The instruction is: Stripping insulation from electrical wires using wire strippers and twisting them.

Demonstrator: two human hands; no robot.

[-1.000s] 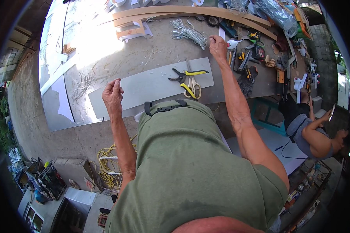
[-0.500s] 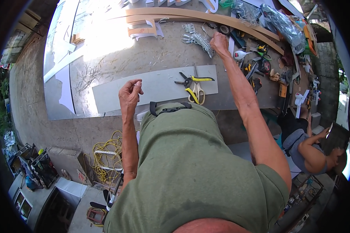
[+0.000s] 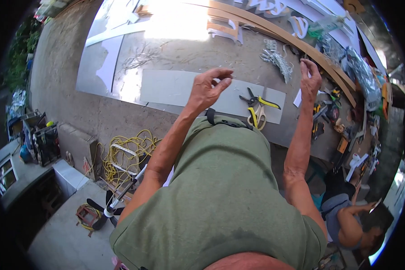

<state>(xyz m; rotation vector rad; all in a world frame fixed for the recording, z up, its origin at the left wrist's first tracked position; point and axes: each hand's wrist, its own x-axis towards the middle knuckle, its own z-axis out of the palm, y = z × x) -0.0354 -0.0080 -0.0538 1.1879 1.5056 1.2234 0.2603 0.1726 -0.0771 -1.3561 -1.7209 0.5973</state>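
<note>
My left hand (image 3: 210,88) hovers over the grey flat strip (image 3: 171,85), fingers loosely bent, with a gap to the thumb and nothing visible between them. To its right on the strip lie pruning shears (image 3: 258,101) with yellow-and-black handles. Cream-handled scissors (image 3: 259,118) lie partly beneath them. Raised beyond the strip's right end, my right hand (image 3: 310,81) has its fingers upward and slightly apart, and I see nothing in it. A tangled bundle of white corded strands (image 3: 276,60) lies just left of it, not touched.
Long brown strips (image 3: 283,33) run across the table's far side, near white cut-out letters (image 3: 267,6). Clear plastic wrapping (image 3: 362,72) and scattered tools (image 3: 324,114) lie at the right. A seated person (image 3: 346,220) is at lower right. Yellow cord (image 3: 121,155) lies tangled at left.
The view has shifted, so the table appears farther right and turned. My left hand has moved forward over the grey strip. My right hand has opened from a closed shape beside the white strands.
</note>
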